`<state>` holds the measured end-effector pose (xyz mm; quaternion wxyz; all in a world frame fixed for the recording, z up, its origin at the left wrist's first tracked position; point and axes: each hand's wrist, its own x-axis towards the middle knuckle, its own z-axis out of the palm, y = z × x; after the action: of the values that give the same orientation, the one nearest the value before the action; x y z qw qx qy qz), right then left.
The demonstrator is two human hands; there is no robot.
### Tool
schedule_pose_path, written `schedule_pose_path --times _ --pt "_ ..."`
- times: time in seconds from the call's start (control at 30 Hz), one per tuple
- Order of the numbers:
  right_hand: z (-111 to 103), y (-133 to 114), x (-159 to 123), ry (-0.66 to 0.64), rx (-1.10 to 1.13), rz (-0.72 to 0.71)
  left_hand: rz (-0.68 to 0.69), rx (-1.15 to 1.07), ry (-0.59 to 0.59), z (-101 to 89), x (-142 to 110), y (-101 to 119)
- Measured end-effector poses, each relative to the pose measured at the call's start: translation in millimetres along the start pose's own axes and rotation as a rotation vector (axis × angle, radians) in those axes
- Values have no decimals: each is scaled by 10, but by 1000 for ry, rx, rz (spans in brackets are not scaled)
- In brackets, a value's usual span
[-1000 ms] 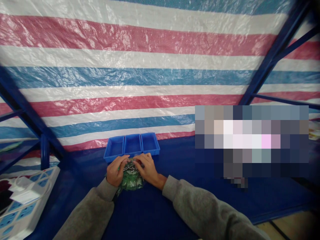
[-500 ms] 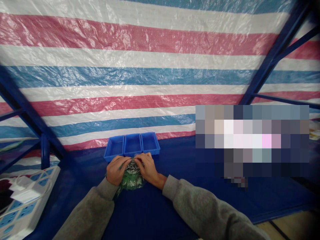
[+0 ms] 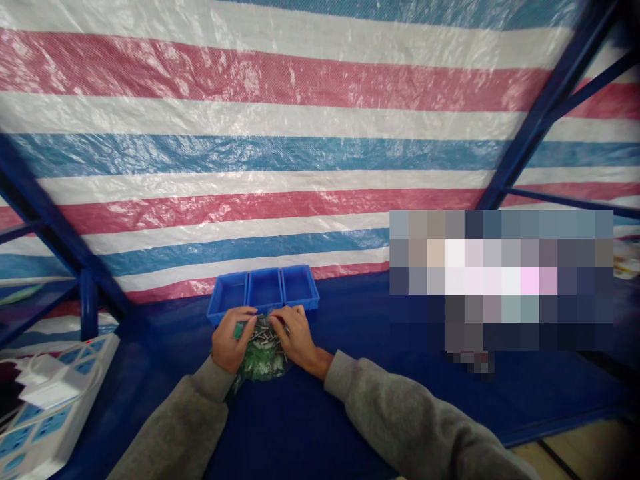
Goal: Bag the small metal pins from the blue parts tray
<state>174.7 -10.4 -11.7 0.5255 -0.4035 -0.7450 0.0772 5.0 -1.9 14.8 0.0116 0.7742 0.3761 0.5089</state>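
Note:
A crumpled clear-and-green plastic bag (image 3: 263, 365) lies on the blue table, its mouth pulled apart. Inside it are several small silvery metal pins or screws (image 3: 261, 333); their exact kind is too small to tell. My left hand (image 3: 231, 341) grips the bag's left side, with green plastic showing between thumb and fingers. On the opposite side my right hand (image 3: 296, 337) pinches the rim between thumb and fingers. Just beyond my fingertips stands a blue three-compartment tray (image 3: 265, 291).
A white power strip (image 3: 83, 413) with plugged-in white adapters (image 3: 47, 383) sits at the left. A striped tarpaulin (image 3: 280, 153) hangs behind the blue table (image 3: 300, 433), between blue metal posts (image 3: 545, 120). A pixelated patch covers the right side.
My left thumb and fingers have drawn slightly left and spread a little, so more green plastic and metal pieces show. My right hand stays almost still.

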Motion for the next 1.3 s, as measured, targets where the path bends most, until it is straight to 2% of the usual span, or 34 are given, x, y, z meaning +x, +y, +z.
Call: schedule_pose_path --times 0.13,0.23,0.33,0.47,0.57,0.83,1.03,1.3 --pt "-9 -8 1 7 -15 2 -89 -6 -44 16 -11 -3" --pt "-6 -9 0 4 -23 8 -95 48 -34 25 -23 -17" --pt "-6 -10 0 3 -20 10 -20 101 -10 23 -26 -37" --pt "-10 -14 -1 19 -5 17 97 144 -41 1 -6 -47" --pt "-8 -12 -2 23 11 23 127 144 -53 -7 2 -51" --pt "-10 -12 -7 -1 25 -16 28 140 25 26 -55 -108" --pt "1 -8 -14 -52 -2 -52 24 110 25 46 -64 -91" --pt "27 10 -14 -31 -1 -66 29 110 18 44 -66 -77"
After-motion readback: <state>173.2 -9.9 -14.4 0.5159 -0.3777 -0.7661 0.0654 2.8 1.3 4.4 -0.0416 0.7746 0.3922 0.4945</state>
